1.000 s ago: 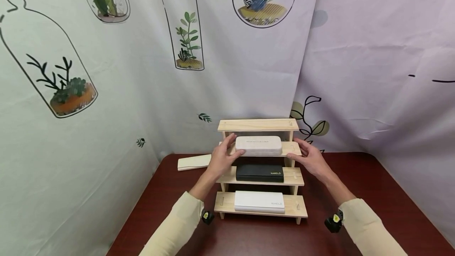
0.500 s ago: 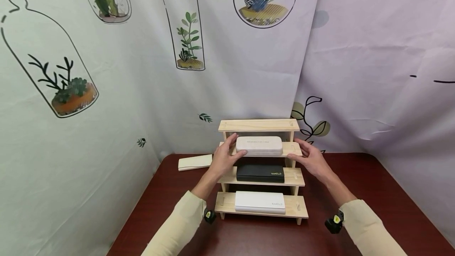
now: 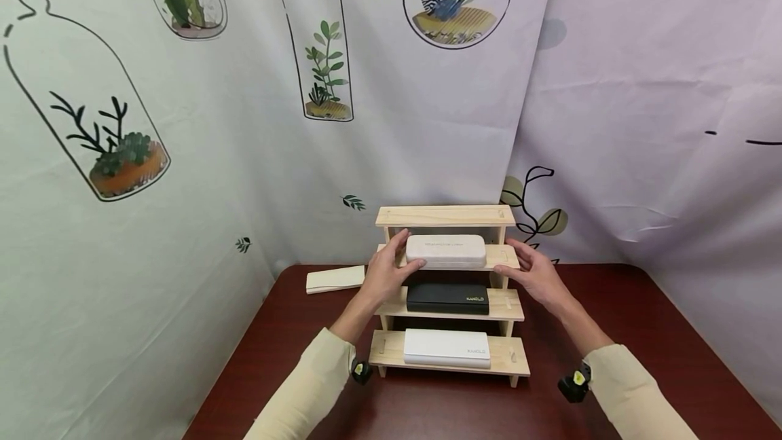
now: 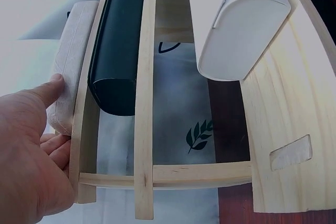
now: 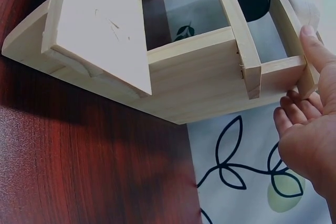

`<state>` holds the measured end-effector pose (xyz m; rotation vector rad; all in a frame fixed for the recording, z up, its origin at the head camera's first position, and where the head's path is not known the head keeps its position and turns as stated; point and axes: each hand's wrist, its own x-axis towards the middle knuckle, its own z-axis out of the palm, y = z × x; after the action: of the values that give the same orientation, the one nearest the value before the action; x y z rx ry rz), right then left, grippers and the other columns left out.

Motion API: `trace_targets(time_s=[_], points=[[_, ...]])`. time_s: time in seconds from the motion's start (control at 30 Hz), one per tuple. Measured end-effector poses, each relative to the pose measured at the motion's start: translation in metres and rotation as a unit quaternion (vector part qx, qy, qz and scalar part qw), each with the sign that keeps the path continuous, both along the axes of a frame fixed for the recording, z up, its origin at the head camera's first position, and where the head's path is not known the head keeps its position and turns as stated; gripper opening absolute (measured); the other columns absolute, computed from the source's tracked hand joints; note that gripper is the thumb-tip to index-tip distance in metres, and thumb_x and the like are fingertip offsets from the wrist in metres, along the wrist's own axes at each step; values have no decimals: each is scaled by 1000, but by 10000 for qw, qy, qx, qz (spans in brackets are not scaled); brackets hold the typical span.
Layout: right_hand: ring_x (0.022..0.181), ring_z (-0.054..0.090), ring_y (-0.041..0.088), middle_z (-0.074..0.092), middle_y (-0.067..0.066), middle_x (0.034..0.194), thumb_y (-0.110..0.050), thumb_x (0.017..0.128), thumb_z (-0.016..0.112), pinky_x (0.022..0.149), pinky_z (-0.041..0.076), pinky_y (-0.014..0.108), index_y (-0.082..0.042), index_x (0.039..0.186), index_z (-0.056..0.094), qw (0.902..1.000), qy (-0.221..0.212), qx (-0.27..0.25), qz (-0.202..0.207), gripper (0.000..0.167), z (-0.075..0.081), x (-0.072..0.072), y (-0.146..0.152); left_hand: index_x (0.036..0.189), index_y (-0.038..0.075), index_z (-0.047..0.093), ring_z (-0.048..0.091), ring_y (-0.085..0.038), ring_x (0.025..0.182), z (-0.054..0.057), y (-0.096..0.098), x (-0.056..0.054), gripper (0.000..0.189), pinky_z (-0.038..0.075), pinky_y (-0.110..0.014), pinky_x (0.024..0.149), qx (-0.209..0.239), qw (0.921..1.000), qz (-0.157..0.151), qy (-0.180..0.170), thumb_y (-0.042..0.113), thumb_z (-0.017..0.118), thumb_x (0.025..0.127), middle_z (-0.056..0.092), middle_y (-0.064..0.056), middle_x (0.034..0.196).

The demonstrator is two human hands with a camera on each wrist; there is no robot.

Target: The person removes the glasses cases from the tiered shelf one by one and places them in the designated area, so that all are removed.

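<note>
A four-step wooden display rack (image 3: 444,214) stands on the dark red table. On its second step from the top lies a pale, rounded glasses case (image 3: 446,250). My left hand (image 3: 385,270) holds the left end of this case, thumb against its front (image 4: 65,87) and fingers curled around by the step's end. With thumb in front and fingers curled behind, my right hand (image 3: 536,273) grips the right end of the same step (image 5: 308,77), apart from the case. One step lower sits a black case (image 3: 447,298); a white case (image 3: 446,348) lies on the bottom step.
A flat cream case (image 3: 334,279) lies on the table (image 3: 611,318) to the left of the rack, near the table's back edge. The top step holds nothing. Behind the table hangs a pale cloth (image 3: 403,148) printed with plants.
Both hands keep their places at the second step, and the cases stay where they were. The head view has shifted only slightly.
</note>
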<state>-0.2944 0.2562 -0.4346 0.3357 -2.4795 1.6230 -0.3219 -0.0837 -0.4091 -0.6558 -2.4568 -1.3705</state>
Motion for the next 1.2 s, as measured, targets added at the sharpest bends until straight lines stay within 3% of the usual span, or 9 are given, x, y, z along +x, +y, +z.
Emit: trace_targets(time_s=[0.27, 0.93, 1.2], points=[[149, 42, 45, 39, 28, 164, -27, 98, 80, 113, 42, 56, 2, 165, 31, 10000, 23, -20, 30, 87, -1, 0, 0, 161, 4, 43, 51, -26, 145, -1, 1, 1, 79, 43, -40, 118, -23, 9999, 78, -104, 24, 83, 96, 52, -13, 159], [151, 37, 47, 35, 31, 165, -28, 99, 80, 117, 38, 57, 5, 164, 28, 9999, -12, 113, -3, 90, 3, 2, -3, 157, 0, 48, 59, -29, 138, -2, -1, -1, 79, 46, -46, 116, 27, 9998, 149, 96, 24, 86, 92, 59, -15, 152], [152, 36, 47, 34, 30, 166, -28, 99, 80, 117, 37, 56, 5, 164, 28, 9999, -3, 107, -41, 90, 4, 4, -3, 156, 4, 50, 60, -27, 137, -1, -2, 0, 78, 47, -46, 115, 71, 9997, 159, 170, 24, 87, 91, 59, -13, 153]])
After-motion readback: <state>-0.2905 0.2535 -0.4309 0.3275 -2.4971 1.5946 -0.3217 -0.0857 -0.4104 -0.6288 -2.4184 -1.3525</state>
